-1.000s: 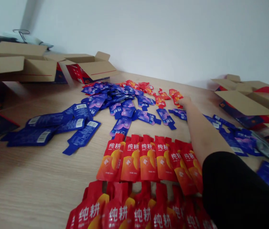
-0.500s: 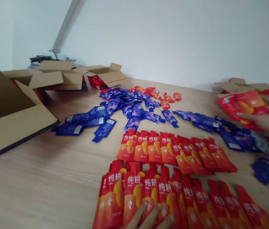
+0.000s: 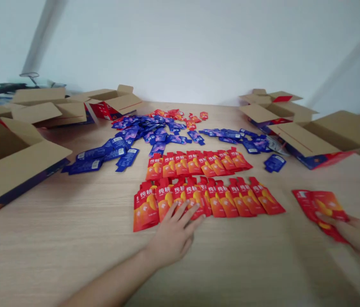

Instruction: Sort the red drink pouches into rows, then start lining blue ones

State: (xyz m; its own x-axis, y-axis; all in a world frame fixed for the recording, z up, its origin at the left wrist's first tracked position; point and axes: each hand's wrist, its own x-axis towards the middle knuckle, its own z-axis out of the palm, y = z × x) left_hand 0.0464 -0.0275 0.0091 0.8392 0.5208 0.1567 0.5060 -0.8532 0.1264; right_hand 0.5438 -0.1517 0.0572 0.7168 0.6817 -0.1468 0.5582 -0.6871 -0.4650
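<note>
Step in hand, as judged: handling of red pouches beside a laid-out set. The right hand (image 3: 355, 230) has its fingers clamped on a bunch of held pouches (image 3: 325, 204), at least two, fanned, towards the right side of the desk (image 3: 87, 247). The left hand (image 3: 171, 238) has its fingers spread apart over the lower ends of the front row (image 3: 226, 200); firm contact cannot be confirmed. The back row (image 3: 195, 164) lies beyond it; blue pouches (image 3: 159, 128) are heaped towards the desk's far edge. In this inspector's judgement, the next move calls for a secure pinch on the fanned bunch and light fingers on the overlapping row.
</note>
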